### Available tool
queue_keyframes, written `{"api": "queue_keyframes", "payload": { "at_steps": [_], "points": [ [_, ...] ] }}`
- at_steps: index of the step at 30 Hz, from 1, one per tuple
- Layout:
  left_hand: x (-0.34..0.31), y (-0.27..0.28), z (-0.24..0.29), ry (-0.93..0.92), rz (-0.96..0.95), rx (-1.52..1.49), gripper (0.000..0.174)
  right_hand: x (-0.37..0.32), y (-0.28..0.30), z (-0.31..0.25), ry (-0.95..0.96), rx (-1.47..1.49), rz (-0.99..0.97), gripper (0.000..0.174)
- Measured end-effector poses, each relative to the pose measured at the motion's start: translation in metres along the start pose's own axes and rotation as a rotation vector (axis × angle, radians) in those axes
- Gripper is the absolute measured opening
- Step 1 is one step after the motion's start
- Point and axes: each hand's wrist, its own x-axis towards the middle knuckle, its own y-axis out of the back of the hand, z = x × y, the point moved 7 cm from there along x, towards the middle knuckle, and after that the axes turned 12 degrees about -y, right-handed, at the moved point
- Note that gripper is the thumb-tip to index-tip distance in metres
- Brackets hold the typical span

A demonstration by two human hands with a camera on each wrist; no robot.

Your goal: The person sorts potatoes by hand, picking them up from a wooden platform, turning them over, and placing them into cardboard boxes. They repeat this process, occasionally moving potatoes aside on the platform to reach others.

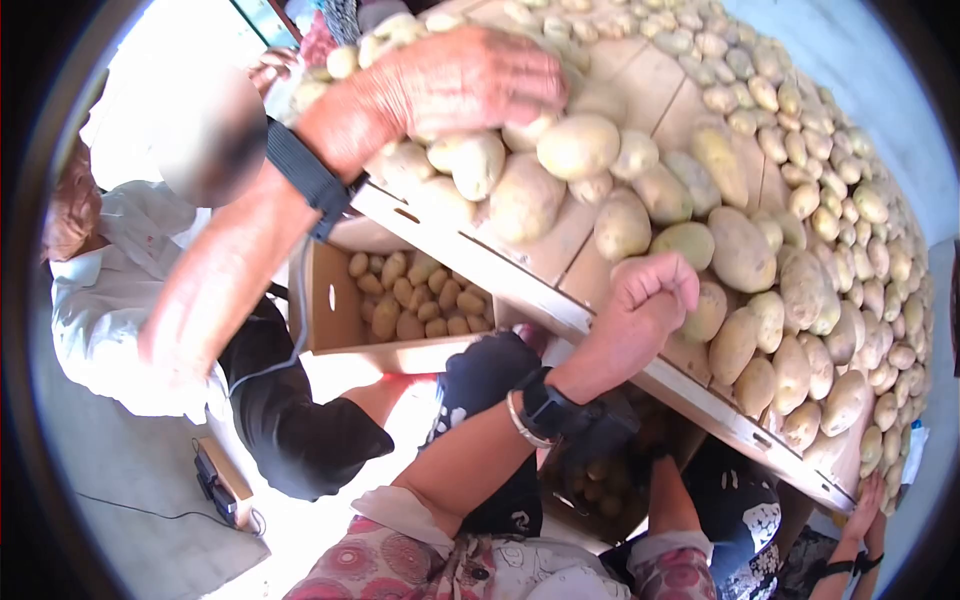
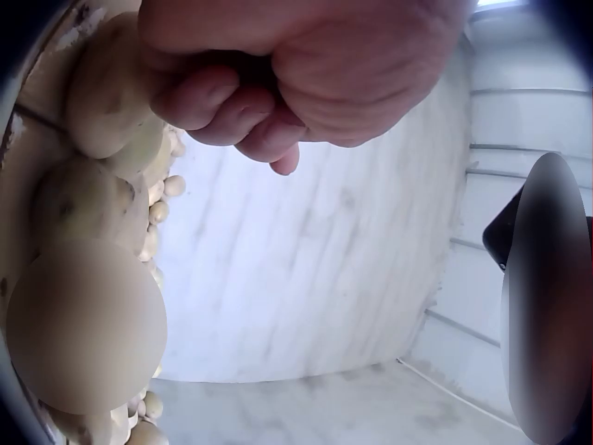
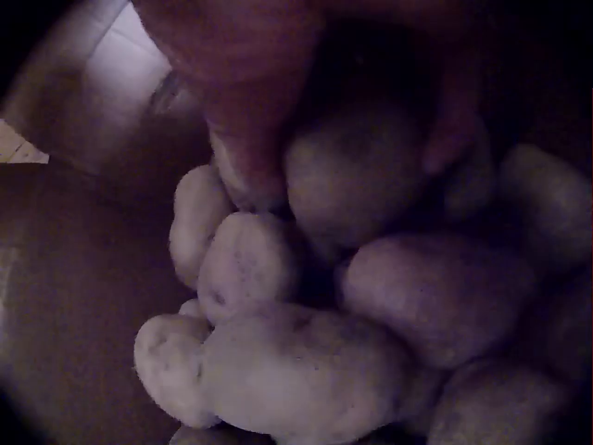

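At far left, a seated person in a white shirt faces an open cardboard box. The box is partly filled with small potatoes.

Above the box, another person's hand, with a black strap on the wrist, lies palm down on a heap of potatoes. The heap covers a sloping wooden table and runs to the far right, touching the raised edge along the table's low side.

Near the middle, the left hand rests at that low edge, touching the nearest potatoes. Its fingers are curled into a tight fist, and nothing shows inside it.

Below the table edge sits a dark box with potatoes dimly visible inside. The right forearm reaches up into it, and the head view hides the hand. In the dim right wrist view, the right hand hovers over a pile of potatoes in the box. Its fingers come down on either side of one potato at the top of the pile and touch it. It is too dark to tell whether they grip it.
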Motion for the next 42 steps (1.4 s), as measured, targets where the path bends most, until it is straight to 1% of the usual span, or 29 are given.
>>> {"api": "queue_keyframes", "payload": {
  "at_steps": [3,5,10,11,13,14,15,16,17,18,19,20,21,22,23,25,26,27,28,29,30,31,32,33,35,36,38,41,42],
  "points": [
    [-0.004,-0.013,-0.010,-0.001,-0.055,-0.091,0.023,-0.014,0.005,0.011,0.033,-0.275,0.301,0.053],
    [-0.012,-0.008,-0.015,-0.020,0.002,-0.057,0.022,-0.037,0.015,0.025,0.067,-0.486,0.493,0.055],
    [-0.052,-0.011,0.020,-0.026,0.036,-0.082,0.019,-0.077,0.011,0.021,0.178,-0.940,0.967,0.060],
    [-0.066,-0.007,0.027,-0.017,0.031,-0.101,0.019,-0.076,-0.004,0.026,0.165,-0.968,0.938,0.060],
    [-0.089,0.008,0.011,0.153,-0.062,-0.076,0.017,-0.084,-0.068,0.023,0.381,-0.933,0.670,0.056],
    [-0.102,0.009,0.010,0.282,-0.067,-0.022,0.018,-0.096,-0.087,0.022,0.534,-1.119,0.660,0.051],
    [-0.119,0.009,0.006,0.419,-0.062,0.024,0.025,-0.107,-0.105,0.028,0.688,-1.290,0.643,0.047],
    [-0.137,0.013,-0.011,0.511,-0.148,-0.023,0.036,-0.108,-0.124,0.040,0.667,-1.302,0.610,0.047],
    [-0.157,0.015,-0.031,0.606,-0.237,-0.078,0.049,-0.111,-0.132,0.051,0.601,-0.778,0.417,0.043],
    [-0.164,0.012,-0.036,0.594,-0.221,-0.070,0.049,-0.107,-0.133,0.060,0.515,-0.261,0.234,0.039],
    [-0.175,-0.001,-0.045,0.701,-0.326,-0.072,0.057,-0.102,-0.106,0.059,0.509,-0.272,0.228,0.039],
    [-0.189,-0.016,-0.057,0.810,-0.434,-0.080,0.066,-0.112,-0.055,0.044,0.743,-0.636,0.523,0.039],
    [-0.195,-0.018,-0.077,0.801,-0.430,-0.086,0.066,-0.128,-0.036,0.036,0.963,-1.006,0.819,0.040],
    [-0.196,-0.015,-0.096,0.597,-0.517,0.042,0.071,-0.119,-0.067,0.040,0.936,-0.998,0.703,0.045],
    [-0.196,-0.017,-0.103,0.398,-0.596,0.162,0.077,-0.111,-0.076,0.037,0.923,-0.993,0.712,0.045],
    [-0.195,-0.020,-0.109,0.477,-0.392,0.126,0.086,-0.107,-0.080,0.036,0.815,-1.420,1.015,0.049],
    [-0.195,-0.024,-0.106,0.554,-0.293,0.036,0.087,-0.106,-0.048,0.029,0.795,-0.941,0.844,0.050],
    [-0.197,-0.022,-0.105,0.724,-0.092,-0.021,0.089,-0.104,-0.019,0.027,0.765,-0.459,0.672,0.052],
    [-0.192,-0.016,-0.107,0.661,-0.141,0.139,0.090,-0.098,-0.038,0.031,0.767,-0.536,0.662,0.059],
    [-0.189,-0.005,-0.098,0.660,0.052,0.357,0.088,-0.087,-0.030,0.031,0.682,-0.218,0.502,0.064],
    [-0.182,0.004,-0.110,0.634,0.057,0.496,0.079,-0.085,-0.025,0.030,0.659,-0.123,0.424,0.066],
    [-0.180,0.001,-0.090,0.606,0.068,0.420,0.069,-0.087,-0.047,0.031,0.616,-0.091,0.414,0.066],
    [-0.176,0.003,-0.091,0.548,0.087,0.317,0.062,-0.094,-0.052,0.026,0.676,-0.298,0.404,0.067],
    [-0.169,0.003,-0.076,0.544,0.105,0.191,0.058,-0.098,-0.049,0.022,0.666,-0.250,0.383,0.065],
    [-0.153,0.011,-0.050,0.460,0.202,0.137,0.050,-0.113,0.006,0.019,0.545,-0.198,0.481,0.056],
    [-0.150,0.018,-0.044,0.497,0.170,0.091,0.049,-0.120,0.023,0.022,0.563,-0.164,0.521,0.056],
    [-0.145,0.025,-0.035,0.528,0.135,0.041,0.050,-0.137,0.063,0.021,0.565,-0.124,0.845,0.046],
    [-0.140,0.028,-0.017,0.503,0.122,-0.039,0.056,-0.141,0.104,0.021,0.589,-0.086,0.929,0.039],
    [-0.138,0.029,-0.012,0.470,0.171,-0.060,0.057,-0.162,0.166,0.029,0.579,-0.068,0.935,0.039]
  ]
}}
